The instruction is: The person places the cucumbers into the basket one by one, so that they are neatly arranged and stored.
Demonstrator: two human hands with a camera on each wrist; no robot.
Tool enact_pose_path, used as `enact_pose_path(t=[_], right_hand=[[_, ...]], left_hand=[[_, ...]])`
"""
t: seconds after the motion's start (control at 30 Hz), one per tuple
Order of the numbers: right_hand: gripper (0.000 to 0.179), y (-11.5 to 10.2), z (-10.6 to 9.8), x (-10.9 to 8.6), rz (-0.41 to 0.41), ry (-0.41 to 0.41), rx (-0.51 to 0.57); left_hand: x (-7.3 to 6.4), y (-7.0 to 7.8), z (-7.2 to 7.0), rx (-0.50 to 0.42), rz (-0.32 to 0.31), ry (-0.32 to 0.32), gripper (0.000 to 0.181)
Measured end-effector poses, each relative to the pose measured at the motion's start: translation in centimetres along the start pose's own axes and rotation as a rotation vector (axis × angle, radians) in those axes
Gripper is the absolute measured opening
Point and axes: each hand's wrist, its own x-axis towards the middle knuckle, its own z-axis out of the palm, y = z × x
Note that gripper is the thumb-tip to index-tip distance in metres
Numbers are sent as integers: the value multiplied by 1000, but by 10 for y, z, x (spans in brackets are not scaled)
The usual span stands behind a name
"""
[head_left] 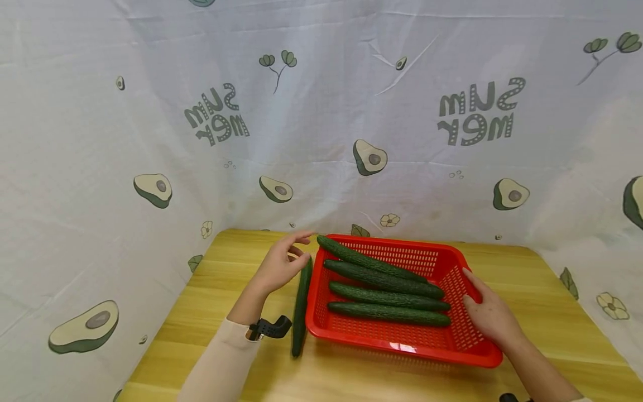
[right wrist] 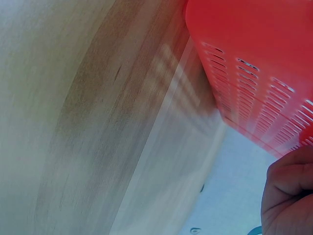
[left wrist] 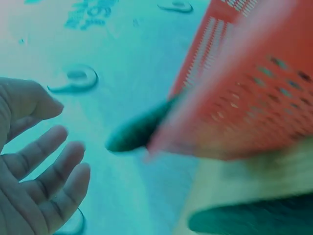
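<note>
A red plastic basket [head_left: 361,339] with slotted walls holds several dark green cucumbers [head_left: 387,312] lying side by side. The farthest cucumber [head_left: 346,252] pokes its tip over the left rim. My right hand [head_left: 492,315] grips the basket's right rim, thumb toward the inside; the right wrist view [right wrist: 288,196] crops most of that hand. Beside the far left corner is my left hand [head_left: 282,263], fingers loosely bent and holding nothing. In the left wrist view its fingertips [left wrist: 73,152] are apart from the basket. One more cucumber [head_left: 300,312] lies lengthwise on the table, just left of the basket.
The wood-grain table [head_left: 211,312] carries the basket and the loose cucumber. A pale cloth [head_left: 321,111] printed with avocados hangs behind and along the sides. A black wrist mount [head_left: 271,328] sits on my left wrist.
</note>
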Motion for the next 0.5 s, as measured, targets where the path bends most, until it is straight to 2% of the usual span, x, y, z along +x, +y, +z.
enact_pose_path(t=[0.1, 0.27, 0.37, 0.5], right_hand=[[67, -1, 0, 0, -4, 2, -13], [66, -2, -2, 0, -9, 7, -19], [66, -1, -2, 1, -2, 11, -22], [67, -2, -1, 1, 13, 5, -17]], left_hand=[[-8, -16, 4, -38, -68, 31, 47], [-21, -40, 17, -109, -205, 67, 47], [-25, -51, 26, -96, -266, 62, 53], [-31, -62, 35, 5, -322, 39, 65]])
